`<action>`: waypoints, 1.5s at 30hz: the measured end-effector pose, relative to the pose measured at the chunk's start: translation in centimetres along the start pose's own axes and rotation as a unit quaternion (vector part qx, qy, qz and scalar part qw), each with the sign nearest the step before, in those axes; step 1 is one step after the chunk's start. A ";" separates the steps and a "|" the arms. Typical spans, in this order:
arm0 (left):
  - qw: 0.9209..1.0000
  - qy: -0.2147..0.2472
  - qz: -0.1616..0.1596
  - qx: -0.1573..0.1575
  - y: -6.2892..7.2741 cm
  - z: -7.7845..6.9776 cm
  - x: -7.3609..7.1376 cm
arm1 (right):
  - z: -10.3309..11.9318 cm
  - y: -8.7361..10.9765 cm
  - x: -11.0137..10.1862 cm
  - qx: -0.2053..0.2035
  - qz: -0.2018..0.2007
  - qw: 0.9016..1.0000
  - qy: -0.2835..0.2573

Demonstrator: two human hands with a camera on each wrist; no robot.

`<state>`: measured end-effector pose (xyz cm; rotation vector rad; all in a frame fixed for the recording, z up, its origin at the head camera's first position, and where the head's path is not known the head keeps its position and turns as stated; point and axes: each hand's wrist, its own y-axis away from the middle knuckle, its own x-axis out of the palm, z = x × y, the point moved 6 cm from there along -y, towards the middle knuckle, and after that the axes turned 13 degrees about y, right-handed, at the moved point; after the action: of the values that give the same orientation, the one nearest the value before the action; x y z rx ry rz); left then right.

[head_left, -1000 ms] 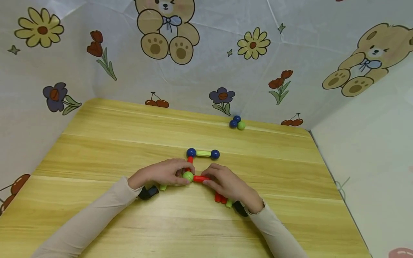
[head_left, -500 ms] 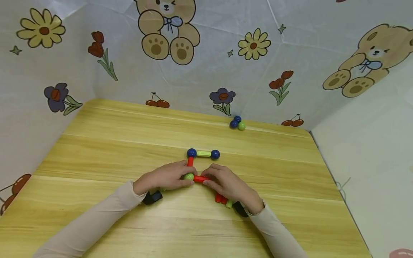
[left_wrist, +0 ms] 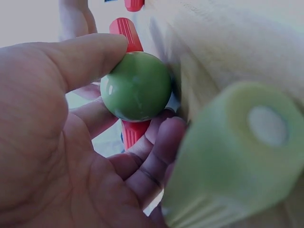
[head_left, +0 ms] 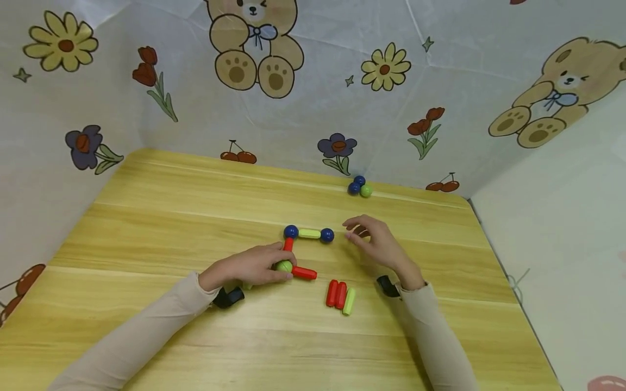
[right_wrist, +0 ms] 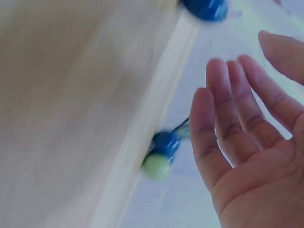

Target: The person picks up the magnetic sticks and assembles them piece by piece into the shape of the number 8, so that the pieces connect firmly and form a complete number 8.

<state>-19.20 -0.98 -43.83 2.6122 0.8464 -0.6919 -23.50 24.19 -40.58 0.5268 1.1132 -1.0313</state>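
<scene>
left hand [head_left: 246, 267] pinches the green ball [head_left: 285, 266], steadying the rod frame on the table [head_left: 171, 217]; right hand [head_left: 376, 244] hovers open, empty, near spare balls [head_left: 359, 186].

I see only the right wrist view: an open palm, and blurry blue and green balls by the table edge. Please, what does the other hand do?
Observer: The left hand pinches a green ball between thumb and fingers.
Operator: Is this ball joined to something?
Observer: Yes, red sticks meet it; one runs up to a blue ball, which a green stick links to a second blue ball.
Operator: Are spare sticks near my hand?
Observer: Two red sticks and a green one lie side by side on the table, nearer the person than the right hand.
</scene>
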 end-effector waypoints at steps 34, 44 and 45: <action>0.997 0.051 0.061 -0.008 0.0 0.3 -0.5 | -10.7 -5.3 -1.2 0.128 0.003 0.991 0.047; 0.997 0.058 0.058 -0.004 0.2 0.6 -0.5 | -7.4 -3.3 -1.2 0.109 0.041 0.991 0.060; 0.997 0.057 0.058 -0.003 0.2 0.6 -0.4 | -6.8 -3.0 -1.1 0.102 0.041 0.992 0.057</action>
<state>-19.58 -1.57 -44.06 2.6927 0.7201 -0.5128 -29.50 28.62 -41.84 0.7970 1.0823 -1.0583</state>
